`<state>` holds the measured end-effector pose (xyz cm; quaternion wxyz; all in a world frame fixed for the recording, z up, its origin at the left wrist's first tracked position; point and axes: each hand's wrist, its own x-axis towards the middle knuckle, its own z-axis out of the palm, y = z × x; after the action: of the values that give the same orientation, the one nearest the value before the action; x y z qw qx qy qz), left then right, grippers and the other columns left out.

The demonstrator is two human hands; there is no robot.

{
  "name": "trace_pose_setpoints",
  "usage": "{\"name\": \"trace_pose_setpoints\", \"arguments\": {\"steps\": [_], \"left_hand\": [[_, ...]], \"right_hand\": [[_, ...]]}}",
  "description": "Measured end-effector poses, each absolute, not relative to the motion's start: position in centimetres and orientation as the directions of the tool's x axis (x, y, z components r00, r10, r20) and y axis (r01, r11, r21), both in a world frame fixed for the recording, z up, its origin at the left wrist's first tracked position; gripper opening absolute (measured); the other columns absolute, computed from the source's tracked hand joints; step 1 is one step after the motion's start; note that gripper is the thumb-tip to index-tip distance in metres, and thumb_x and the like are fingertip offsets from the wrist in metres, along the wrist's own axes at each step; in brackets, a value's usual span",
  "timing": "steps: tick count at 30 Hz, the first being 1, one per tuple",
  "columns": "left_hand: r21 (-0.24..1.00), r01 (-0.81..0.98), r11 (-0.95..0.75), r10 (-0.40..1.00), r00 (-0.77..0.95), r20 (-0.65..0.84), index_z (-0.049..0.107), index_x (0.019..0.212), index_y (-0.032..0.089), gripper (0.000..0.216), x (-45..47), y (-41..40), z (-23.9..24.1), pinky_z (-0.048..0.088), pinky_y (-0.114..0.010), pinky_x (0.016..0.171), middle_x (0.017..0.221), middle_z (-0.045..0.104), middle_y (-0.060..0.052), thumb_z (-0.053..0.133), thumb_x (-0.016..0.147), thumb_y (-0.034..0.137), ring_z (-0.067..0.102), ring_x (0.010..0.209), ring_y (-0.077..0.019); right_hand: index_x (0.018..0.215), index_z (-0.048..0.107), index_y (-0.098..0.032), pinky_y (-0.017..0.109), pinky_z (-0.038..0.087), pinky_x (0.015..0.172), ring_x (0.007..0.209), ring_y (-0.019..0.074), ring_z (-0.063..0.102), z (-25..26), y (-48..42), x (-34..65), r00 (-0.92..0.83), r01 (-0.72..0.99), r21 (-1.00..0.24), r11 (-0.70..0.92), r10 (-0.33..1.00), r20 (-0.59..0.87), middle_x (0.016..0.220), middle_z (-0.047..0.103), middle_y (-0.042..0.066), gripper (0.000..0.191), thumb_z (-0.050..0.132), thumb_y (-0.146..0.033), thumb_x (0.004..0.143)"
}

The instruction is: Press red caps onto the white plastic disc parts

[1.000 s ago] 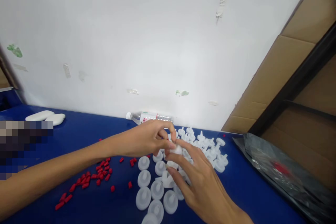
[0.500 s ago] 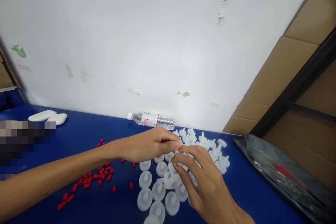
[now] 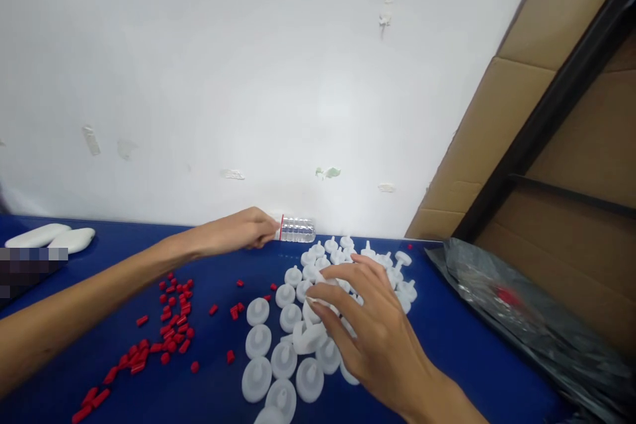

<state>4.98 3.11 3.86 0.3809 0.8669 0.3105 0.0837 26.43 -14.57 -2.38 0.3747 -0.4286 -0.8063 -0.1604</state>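
My left hand (image 3: 243, 228) is held out in front of the clear plastic bottle (image 3: 298, 230), its fingers curled together. What they hold, if anything, is hidden, and the hand covers the bottle's cap end. My right hand (image 3: 362, 318) hovers over a cluster of white round plastic caps with spouts (image 3: 258, 341). Its thumb and fingers are bent around a white spouted cap (image 3: 311, 311), mostly hidden behind them. Close by lies a white curved plastic piece (image 3: 307, 339). Many small red caps (image 3: 171, 331) are scattered on the blue table to the left.
Two white smooth oblong objects (image 3: 72, 240) lie at the far left of the blue table (image 3: 209, 391). A grey plastic bag (image 3: 497, 291) with something red in it rests at the right, beside a cardboard sheet (image 3: 477, 126). A white wall (image 3: 248, 79) stands behind.
My left hand has moved away from my right, leftward and up toward the bottle. My right hand stays above the white caps. The view has shifted slightly right.
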Motion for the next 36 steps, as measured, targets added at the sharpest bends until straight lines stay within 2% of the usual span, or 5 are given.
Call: {"name": "trace_pose_setpoints", "arguments": {"steps": [5,14,22,26,36], "left_hand": [[0.559,0.564,-0.608,0.552,0.806,-0.212,0.062,0.076,0.020,0.032,4.7,2.2,2.7,0.034,-0.028,0.054,0.070,0.057,0.001,0.061,0.094,0.046,0.048,0.061,-0.0160],[0.386,0.600,-0.701,0.548,0.799,-0.249,0.067,0.086,0.022,0.032,4.9,1.4,1.3,0.036,-0.028,0.054,0.079,0.068,-0.001,0.057,0.098,0.049,0.057,0.065,-0.0178],[0.315,0.609,-0.728,0.611,0.785,-0.107,0.052,0.071,0.022,0.048,4.8,1.2,2.0,0.032,-0.031,0.053,0.066,0.059,-0.001,0.042,0.105,0.054,0.048,0.056,-0.0172],[0.333,0.602,-0.726,0.620,0.782,-0.061,0.057,0.071,0.021,0.052,4.8,1.5,2.4,0.034,-0.032,0.054,0.066,0.062,-0.002,0.039,0.106,0.055,0.052,0.055,-0.0179],[0.362,0.689,-0.628,0.776,0.592,0.217,0.069,0.086,0.023,0.069,2.4,1.0,3.1,0.049,-0.042,0.085,0.090,0.074,-0.008,0.017,0.108,0.062,0.068,0.089,-0.0289]], "right_hand": [[0.128,0.060,-0.023,0.053,0.038,0.115,0.110,0.0208,0.065,-3.3,-14.3,25.9,-0.412,0.784,-0.147,0.603,0.683,0.604,0.116,0.070,0.004,0.023,0.056,-0.017,0.106],[0.127,0.060,-0.024,0.052,0.036,0.117,0.121,0.0230,0.062,-3.7,-14.3,25.8,-0.469,0.769,-0.182,0.612,0.735,0.490,0.129,0.068,0.004,0.020,0.051,-0.021,0.109],[0.123,0.063,-0.020,0.047,0.032,0.115,0.112,0.0195,0.063,-2.7,-14.4,26.3,-0.409,0.765,-0.090,0.637,0.590,0.696,0.118,0.068,0.006,0.024,0.052,-0.009,0.104],[0.116,0.065,-0.020,0.045,0.033,0.113,0.111,0.0190,0.062,-2.5,-14.4,26.7,-0.361,0.791,-0.072,0.607,0.560,0.746,0.116,0.068,0.007,0.022,0.053,-0.008,0.103],[0.117,0.067,-0.021,0.047,0.042,0.102,0.121,0.0270,0.059,-2.0,-12.8,31.1,-0.229,0.904,0.033,0.427,0.418,0.879,0.132,0.063,0.013,0.023,0.053,-0.011,0.103]]}}
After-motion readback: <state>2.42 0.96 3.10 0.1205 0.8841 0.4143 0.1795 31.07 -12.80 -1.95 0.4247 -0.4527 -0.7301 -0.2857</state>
